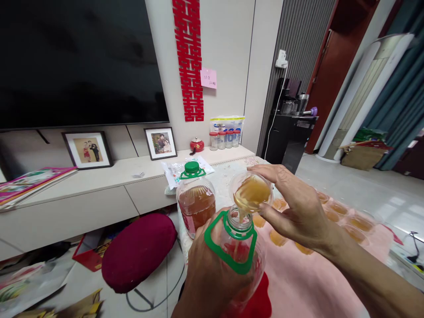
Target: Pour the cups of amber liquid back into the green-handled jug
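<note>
My right hand (pixel 298 212) grips a small clear plastic cup (pixel 251 193) of amber liquid, tipped over the open mouth of a clear plastic jug (pixel 245 260). Liquid runs from the cup into the jug's neck. My left hand (pixel 207 274) is wrapped round that jug just below its green handle ring (pixel 228 245), holding it tilted toward me. A second jug (pixel 196 204) with a green cap stands upright behind, partly filled with reddish-amber liquid. Several more small cups of amber liquid (pixel 334 216) stand on the pink-covered table (pixel 298 287) to the right.
A low TV cabinet (pixel 99 190) runs along the wall with framed photos, jars and a red teapot. A dark red cushion (pixel 137 249) lies on the floor at left among papers. A black side unit (pixel 289 137) stands at the back right.
</note>
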The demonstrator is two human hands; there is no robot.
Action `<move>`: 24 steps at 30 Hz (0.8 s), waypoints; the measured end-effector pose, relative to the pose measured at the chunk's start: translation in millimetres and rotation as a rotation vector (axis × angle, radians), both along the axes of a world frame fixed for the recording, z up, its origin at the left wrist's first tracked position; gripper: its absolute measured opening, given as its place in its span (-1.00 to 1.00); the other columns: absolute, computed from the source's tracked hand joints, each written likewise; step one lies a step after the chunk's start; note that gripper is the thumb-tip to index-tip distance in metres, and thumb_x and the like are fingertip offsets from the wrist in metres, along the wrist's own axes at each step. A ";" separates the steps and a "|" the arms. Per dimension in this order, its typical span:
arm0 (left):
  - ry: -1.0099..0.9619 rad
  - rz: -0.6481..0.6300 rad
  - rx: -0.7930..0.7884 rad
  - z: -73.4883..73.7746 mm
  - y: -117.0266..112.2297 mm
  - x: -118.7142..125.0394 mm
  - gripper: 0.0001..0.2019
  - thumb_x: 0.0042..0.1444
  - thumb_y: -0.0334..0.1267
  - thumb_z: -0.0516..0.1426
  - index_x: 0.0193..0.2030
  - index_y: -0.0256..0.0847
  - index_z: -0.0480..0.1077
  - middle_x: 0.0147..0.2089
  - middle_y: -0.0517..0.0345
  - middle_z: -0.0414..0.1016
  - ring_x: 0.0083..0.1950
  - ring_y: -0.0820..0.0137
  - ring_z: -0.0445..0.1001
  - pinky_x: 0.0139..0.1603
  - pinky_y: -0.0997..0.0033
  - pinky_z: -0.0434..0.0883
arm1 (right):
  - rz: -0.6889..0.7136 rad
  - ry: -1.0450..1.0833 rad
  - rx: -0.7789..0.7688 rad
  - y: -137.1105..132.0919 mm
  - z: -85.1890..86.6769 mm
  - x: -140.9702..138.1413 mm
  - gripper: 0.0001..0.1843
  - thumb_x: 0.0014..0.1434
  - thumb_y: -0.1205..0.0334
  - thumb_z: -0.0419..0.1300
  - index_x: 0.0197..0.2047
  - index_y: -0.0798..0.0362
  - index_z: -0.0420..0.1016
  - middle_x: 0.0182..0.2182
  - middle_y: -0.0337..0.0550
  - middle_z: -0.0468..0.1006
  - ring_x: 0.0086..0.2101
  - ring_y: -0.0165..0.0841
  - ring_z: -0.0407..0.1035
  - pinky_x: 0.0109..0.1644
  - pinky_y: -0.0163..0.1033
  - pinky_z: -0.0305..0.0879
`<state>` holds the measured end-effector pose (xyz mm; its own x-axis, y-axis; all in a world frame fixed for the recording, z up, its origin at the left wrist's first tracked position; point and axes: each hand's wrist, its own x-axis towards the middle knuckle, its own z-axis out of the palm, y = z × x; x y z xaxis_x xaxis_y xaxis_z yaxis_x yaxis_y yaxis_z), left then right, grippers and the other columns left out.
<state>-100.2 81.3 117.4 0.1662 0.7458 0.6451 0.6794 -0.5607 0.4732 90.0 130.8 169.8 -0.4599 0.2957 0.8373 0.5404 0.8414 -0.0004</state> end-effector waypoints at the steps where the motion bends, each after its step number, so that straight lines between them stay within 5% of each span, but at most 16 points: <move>1: 0.005 0.004 0.027 1.0 0.0 0.6 -0.97 0.02 -0.27 0.11 -0.41 -0.10 0.32 -0.26 0.19 0.64 -0.40 0.33 0.59 -0.48 0.39 0.49 | 0.004 -0.005 0.006 0.1 0.4 0.1 -0.47 0.21 0.48 0.14 0.25 0.10 0.32 0.04 0.09 0.55 0.06 -0.15 0.48 0.13 0.00 0.47; 11: -0.044 0.003 0.000 2.5 -0.7 2.6 -0.95 -0.01 -0.27 0.14 -0.44 -0.11 0.32 -0.38 0.24 0.57 -0.44 0.37 0.55 -0.43 0.39 0.52 | 0.047 -0.056 0.039 1.3 5.0 0.4 -0.42 0.16 0.55 0.16 0.26 0.15 0.31 0.09 0.13 0.52 0.13 -0.12 0.43 0.23 0.04 0.42; 18: -0.066 -0.026 -0.105 -1.4 1.9 -0.4 -0.89 0.03 -0.26 0.14 -0.26 -0.04 0.39 -0.26 0.27 0.60 -0.33 0.33 0.60 -0.34 0.33 0.56 | 0.066 -0.066 0.089 3.9 7.0 -1.2 -0.48 0.23 0.51 0.23 0.25 0.22 0.32 0.08 0.17 0.52 0.16 -0.14 0.41 0.27 0.05 0.40; 24: -0.063 -0.056 -0.094 -3.4 2.3 -2.9 -0.92 0.01 -0.27 0.14 -0.30 -0.08 0.36 -0.32 0.27 0.55 -0.34 0.36 0.57 -0.32 0.36 0.53 | 0.058 -0.072 0.111 3.7 7.1 -1.6 -0.50 0.29 0.47 0.20 0.28 0.11 0.30 0.11 0.14 0.52 0.16 -0.13 0.42 0.23 0.10 0.45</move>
